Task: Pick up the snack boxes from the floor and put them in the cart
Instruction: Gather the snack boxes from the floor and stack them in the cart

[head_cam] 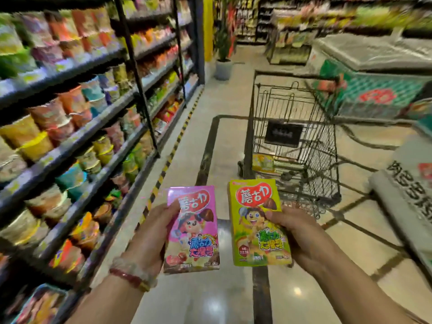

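Aisle runs ahead between the shelving on the left and the chest freezers on the right. Open tiled floor lies between them, glossy, with dark inlaid bands and a yellow-black hazard strip along the shelf base. The cart stands in that lane, ahead and a little right of both hands, its near edge well apart from them.

Two snack boxes, both off the floor and held upright, side by side, a narrow gap between. Left hand grips the pink box at its left edge, thumb across the front face. Right hand grips the yellow-green box at its right edge, thumb on the front. Both are flat rectangular cartons, printed card with cartoon figures and a red label near the top.

Cart: dark wire mesh, a small black placard on its near side. One yellow packet shows low in it; blur hides any further contents.

Two bead bracelets on the left wrist, one pale, one red. A potted plant stands at the aisle's far end. Shelf goods too blurred to count.
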`<action>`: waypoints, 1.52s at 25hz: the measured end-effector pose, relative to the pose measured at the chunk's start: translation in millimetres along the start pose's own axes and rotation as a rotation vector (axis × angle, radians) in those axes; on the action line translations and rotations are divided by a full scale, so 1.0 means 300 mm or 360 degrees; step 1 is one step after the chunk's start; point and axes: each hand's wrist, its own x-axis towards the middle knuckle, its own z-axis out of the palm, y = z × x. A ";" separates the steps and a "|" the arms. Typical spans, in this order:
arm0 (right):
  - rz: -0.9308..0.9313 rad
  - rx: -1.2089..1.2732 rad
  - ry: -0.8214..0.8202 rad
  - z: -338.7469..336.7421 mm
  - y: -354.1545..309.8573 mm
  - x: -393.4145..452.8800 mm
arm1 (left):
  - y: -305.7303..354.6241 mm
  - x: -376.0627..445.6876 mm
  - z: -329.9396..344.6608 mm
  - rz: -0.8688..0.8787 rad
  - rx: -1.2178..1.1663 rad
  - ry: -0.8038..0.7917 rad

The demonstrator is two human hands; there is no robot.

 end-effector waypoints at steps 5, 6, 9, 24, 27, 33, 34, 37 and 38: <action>-0.0044 0.0165 0.0151 -0.112 -0.031 0.157 | 0.041 0.311 0.148 -0.0058 0.0135 -0.0167; -0.0032 0.0201 0.0203 -0.145 -0.039 0.182 | 0.035 0.366 0.187 -0.0106 0.0161 -0.0177; -0.0046 0.0277 0.0317 -0.254 -0.079 0.263 | 0.005 0.526 0.301 -0.0222 0.0195 -0.0225; 0.0183 0.0249 0.0526 -0.833 -0.436 1.038 | -0.164 1.291 0.933 -0.0348 0.0287 -0.0265; 0.0200 0.0217 0.0510 -0.879 -0.438 1.222 | -0.191 1.448 0.963 -0.0318 0.0447 -0.0224; 0.0306 0.0142 0.0554 -0.983 -0.364 1.565 | -0.372 1.797 1.016 -0.0293 0.0806 -0.0064; 0.0321 0.0135 0.0566 -1.001 -0.337 1.628 | -0.409 1.849 1.030 -0.0312 0.0830 0.0026; 0.0431 0.0109 0.0664 -1.060 -0.218 1.837 | -0.537 2.015 1.059 -0.0312 0.0878 0.0255; 0.0470 0.0115 0.0682 -1.079 -0.180 1.904 | -0.582 2.071 1.055 -0.0342 0.0894 0.0356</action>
